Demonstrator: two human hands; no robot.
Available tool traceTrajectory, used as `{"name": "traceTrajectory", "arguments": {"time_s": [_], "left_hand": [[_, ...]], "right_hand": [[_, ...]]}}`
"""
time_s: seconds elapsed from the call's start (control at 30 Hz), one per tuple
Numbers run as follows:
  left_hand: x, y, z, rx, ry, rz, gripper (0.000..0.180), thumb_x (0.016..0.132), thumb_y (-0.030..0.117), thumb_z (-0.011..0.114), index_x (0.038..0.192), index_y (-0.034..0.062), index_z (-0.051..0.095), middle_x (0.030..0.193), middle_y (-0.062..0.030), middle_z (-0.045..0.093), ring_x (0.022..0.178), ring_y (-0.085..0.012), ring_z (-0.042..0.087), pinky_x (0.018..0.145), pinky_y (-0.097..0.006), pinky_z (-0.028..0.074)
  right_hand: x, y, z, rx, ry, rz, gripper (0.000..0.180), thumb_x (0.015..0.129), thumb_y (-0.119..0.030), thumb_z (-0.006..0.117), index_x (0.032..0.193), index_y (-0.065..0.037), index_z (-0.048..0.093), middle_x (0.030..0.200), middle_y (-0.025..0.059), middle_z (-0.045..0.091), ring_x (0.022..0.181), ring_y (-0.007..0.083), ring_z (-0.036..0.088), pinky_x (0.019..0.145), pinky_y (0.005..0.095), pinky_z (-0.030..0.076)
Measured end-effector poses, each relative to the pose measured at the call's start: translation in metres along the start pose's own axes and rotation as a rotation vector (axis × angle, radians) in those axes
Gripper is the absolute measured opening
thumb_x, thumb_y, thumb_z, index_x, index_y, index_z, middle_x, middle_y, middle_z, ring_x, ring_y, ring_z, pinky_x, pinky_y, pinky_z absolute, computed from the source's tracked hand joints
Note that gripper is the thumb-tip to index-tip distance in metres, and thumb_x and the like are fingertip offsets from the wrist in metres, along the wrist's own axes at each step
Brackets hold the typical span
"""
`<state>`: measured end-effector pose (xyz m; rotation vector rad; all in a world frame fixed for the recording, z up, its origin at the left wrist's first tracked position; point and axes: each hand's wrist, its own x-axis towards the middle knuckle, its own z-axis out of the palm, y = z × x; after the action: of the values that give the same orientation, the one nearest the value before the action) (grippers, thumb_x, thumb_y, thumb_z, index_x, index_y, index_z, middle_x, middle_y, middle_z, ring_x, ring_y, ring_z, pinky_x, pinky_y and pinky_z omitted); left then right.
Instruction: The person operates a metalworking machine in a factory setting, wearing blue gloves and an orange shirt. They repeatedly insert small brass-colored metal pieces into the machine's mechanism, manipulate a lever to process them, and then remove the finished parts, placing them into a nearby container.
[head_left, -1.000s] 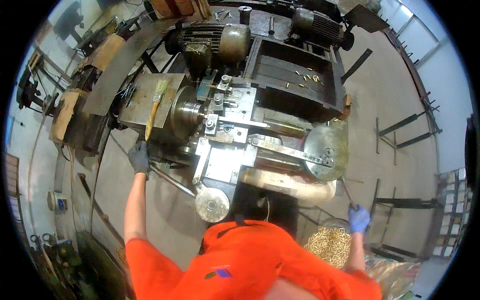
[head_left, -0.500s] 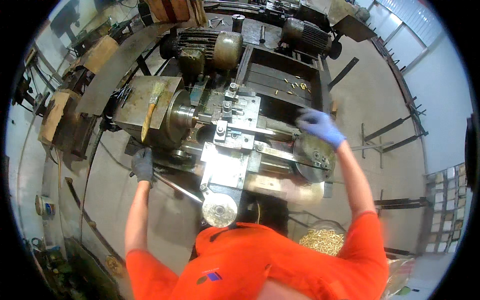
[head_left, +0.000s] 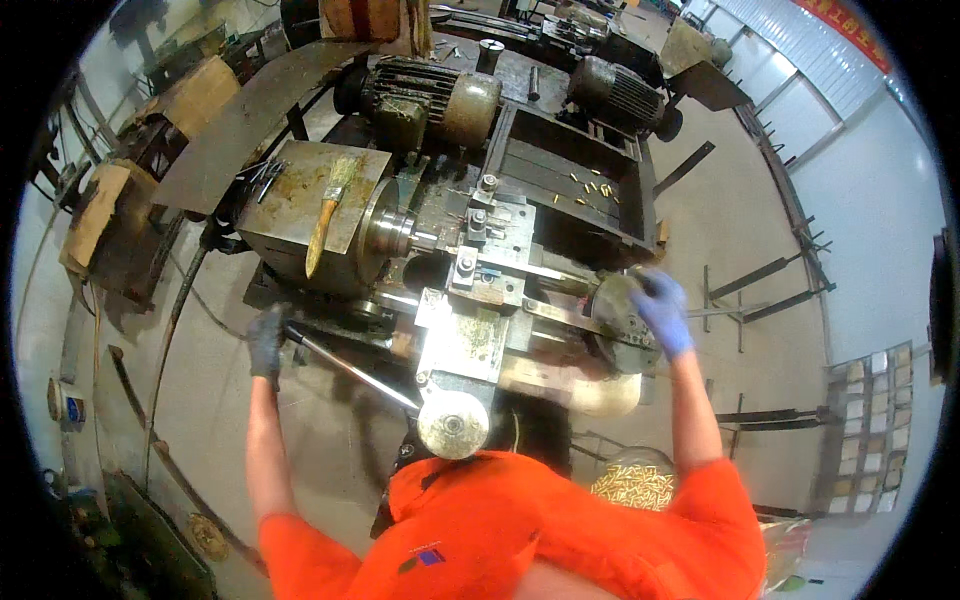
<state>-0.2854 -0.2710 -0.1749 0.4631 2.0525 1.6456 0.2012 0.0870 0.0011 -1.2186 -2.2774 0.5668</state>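
Brush (head_left: 326, 224) on metal box (head_left: 283, 205); tray (head_left: 540, 165) beyond w/ loose brass pcs (head_left: 606, 190). Disc (head_left: 611, 300), R of ctr, part covered by R hand (head_left: 662, 306): blurred, closure unclear. L hand (head_left: 266, 342) at lever's (head_left: 352, 368) outer end, grip: can't tell. Brass heap (head_left: 634, 486) part hidden by shirt (head_left: 480, 505).

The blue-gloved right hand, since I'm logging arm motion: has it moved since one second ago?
Yes. Against the pile of brass-coloured pieces, the right hand has moved forward, farther from them and toward the round metal disc.
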Motion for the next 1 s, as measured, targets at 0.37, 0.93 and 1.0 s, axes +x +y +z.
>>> {"name": "traceTrajectory", "arguments": {"time_s": [0.37, 0.93, 1.0], "left_hand": [[0.020, -0.084, -0.054, 1.302, -0.046, 0.072, 0.041, 0.076, 0.037, 0.059, 0.106, 0.0084, 0.059, 0.099, -0.0163, 0.062, 0.091, -0.0312, 0.060, 0.076, -0.041, 0.047], [0.008, -0.093, -0.037, 1.136, -0.044, -0.118, 0.032, 0.078, 0.034, 0.055, 0.104, 0.0165, 0.060, 0.105, -0.0130, 0.061, 0.094, -0.0337, 0.058, 0.079, -0.043, 0.046], [0.003, -0.090, -0.043, 1.121, -0.102, -0.087, 0.032, 0.078, 0.033, 0.056, 0.104, 0.0154, 0.061, 0.106, -0.0139, 0.061, 0.094, -0.0334, 0.058, 0.081, -0.042, 0.046]], "right_hand": [[-0.205, 0.204, -0.064, -0.579, 0.041, 0.764, 0.045, 0.067, -0.042, 0.068, 0.087, -0.001, 0.068, 0.097, 0.0190, 0.064, 0.092, 0.0313, 0.061, 0.084, 0.0364, 0.046], [0.001, -0.050, -0.029, -0.065, -0.198, 0.137, 0.028, 0.079, -0.024, 0.063, 0.083, 0.003, 0.064, 0.063, 0.0076, 0.059, 0.056, 0.0113, 0.054, 0.055, 0.0284, 0.045], [0.043, -0.088, 0.003, 0.053, -0.262, -0.252, 0.028, 0.077, -0.025, 0.064, 0.089, 0.001, 0.065, 0.088, 0.0124, 0.065, 0.077, 0.0166, 0.061, 0.071, 0.0283, 0.048]]}}
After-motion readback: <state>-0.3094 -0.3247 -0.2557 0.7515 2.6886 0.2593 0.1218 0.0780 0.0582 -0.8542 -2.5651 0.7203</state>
